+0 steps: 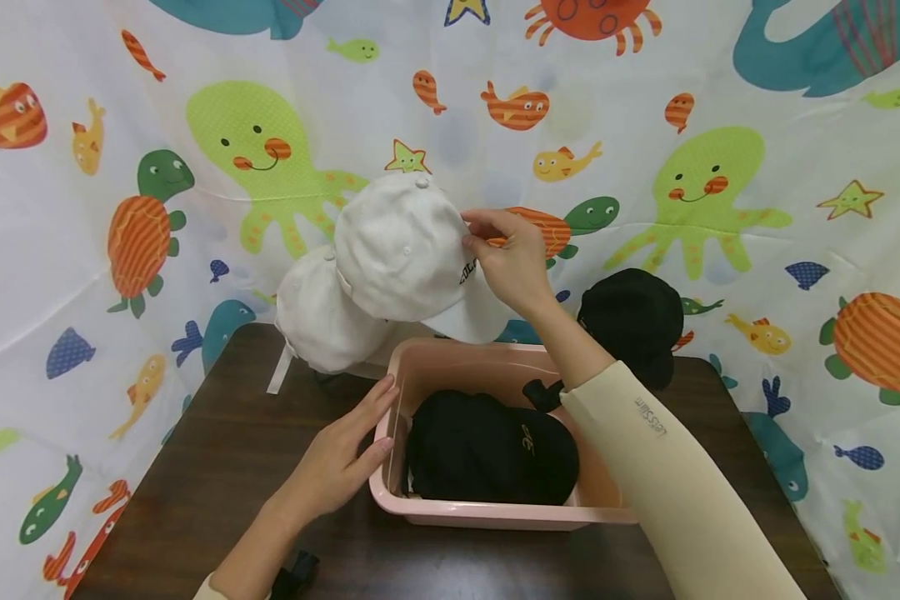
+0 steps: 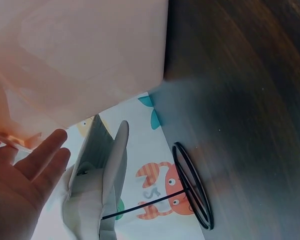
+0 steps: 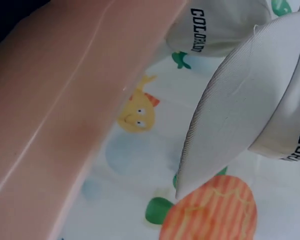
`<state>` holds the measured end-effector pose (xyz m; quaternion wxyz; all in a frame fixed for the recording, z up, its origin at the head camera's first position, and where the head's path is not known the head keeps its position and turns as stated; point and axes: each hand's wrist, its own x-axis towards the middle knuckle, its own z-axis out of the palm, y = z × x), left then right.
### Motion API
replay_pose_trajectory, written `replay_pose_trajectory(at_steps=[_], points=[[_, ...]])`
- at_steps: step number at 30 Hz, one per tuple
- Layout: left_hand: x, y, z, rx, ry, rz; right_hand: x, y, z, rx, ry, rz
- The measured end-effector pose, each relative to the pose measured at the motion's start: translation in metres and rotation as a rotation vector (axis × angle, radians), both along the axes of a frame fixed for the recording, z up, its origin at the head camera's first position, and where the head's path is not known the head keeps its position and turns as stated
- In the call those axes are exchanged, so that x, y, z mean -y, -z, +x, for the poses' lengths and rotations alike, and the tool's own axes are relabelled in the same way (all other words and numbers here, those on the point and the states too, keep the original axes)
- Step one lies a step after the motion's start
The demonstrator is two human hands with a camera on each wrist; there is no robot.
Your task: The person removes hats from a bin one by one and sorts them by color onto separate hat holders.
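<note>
White cap, front [image 1: 401, 250], one: upper centre of the head frame, above the far edge of the bin, crown rounded, dark lettering on the front panel, brim [image 1: 472, 312] angled toward the lower right. Support beneath it not shown in that view. Right hand [image 1: 516, 258]: at the cap's front, thumb and forefinger narrow, pinching the crown beside the lettering. White cap, rear [image 1: 326, 312], one: left of the first, partly covered by it, a pale strap hanging at its lower left. Wire stand [image 2: 192, 185], black: ring foot on the table [image 1: 195, 467], thin stem running up to a white cap in the left wrist view. Pink bin [image 1: 495, 515]: lower centre, holding a black cap [image 1: 480, 450] with gold embroidery. Left hand [image 1: 345, 454]: on the bin's left rim, fingers extended and apart, gripping nothing. Second black cap [image 1: 630, 321]: right of centre, beyond the right forearm. Backdrop [image 1: 390, 83]: white, sea creatures printed. Handling, by judgement: front cap light, crown soft and apt to dent under a hard pinch, brim stiffer, cloth unlikely to slip, nothing fragile; best hold at the brim or the seam where brim meets crown, thumb below, fingers above.
</note>
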<state>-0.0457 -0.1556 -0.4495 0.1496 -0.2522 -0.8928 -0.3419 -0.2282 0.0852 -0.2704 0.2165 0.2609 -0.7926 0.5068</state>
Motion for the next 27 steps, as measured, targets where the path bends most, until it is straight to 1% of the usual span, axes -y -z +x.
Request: replay_pose_trajectory(at_steps=[6,9,14,17,22,27], points=[[0.001,0.001,-0.001,-0.004,-0.004,-0.012,0.012,0.009,-0.011,0.041,0.002,-0.043],[0.001,0.000,-0.001,-0.004,-0.005,-0.013,0.019,0.014,-0.016,0.054,-0.013,-0.070],[0.001,0.000,-0.001,-0.008,-0.008,-0.023,0.032,0.020,-0.020,0.069,-0.023,-0.094],[0.001,0.000,-0.002,-0.010,-0.007,-0.027,0.039,0.022,-0.021,0.066,-0.031,-0.099],[0.001,0.000,-0.001,-0.010,-0.011,-0.030,0.054,0.022,-0.022,0.043,-0.071,-0.096],[0.001,0.000,-0.001,-0.006,-0.010,-0.034,0.066,0.022,-0.025,0.024,-0.078,-0.085]])
